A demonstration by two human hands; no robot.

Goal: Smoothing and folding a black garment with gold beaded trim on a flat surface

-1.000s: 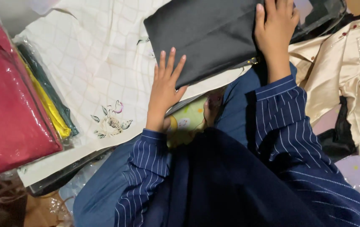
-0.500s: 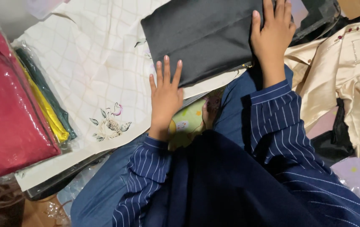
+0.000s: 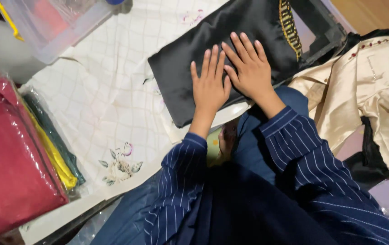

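Observation:
A folded black satin garment [image 3: 190, 59] with gold trim [image 3: 289, 22] along its far edge lies on a cream embroidered cloth [image 3: 112, 113]. My left hand [image 3: 209, 86] rests flat on the garment's near part, fingers spread. My right hand [image 3: 249, 68] lies flat beside it, thumb touching the left hand. Both palms press on the fabric and hold nothing. Both sleeves are navy with thin white stripes.
Bagged red fabric [image 3: 8, 159] with yellow [image 3: 53, 156] and dark green folds lies at the left. A clear plastic box [image 3: 53, 22] stands at the top left. A champagne satin shirt [image 3: 367, 90] is spread at the right, and a dark case [image 3: 326, 27] sits behind the garment.
My left hand moved up from the cream cloth onto the black garment. My right hand slid left to meet it. The view has shifted, showing more of the garment and the plastic box.

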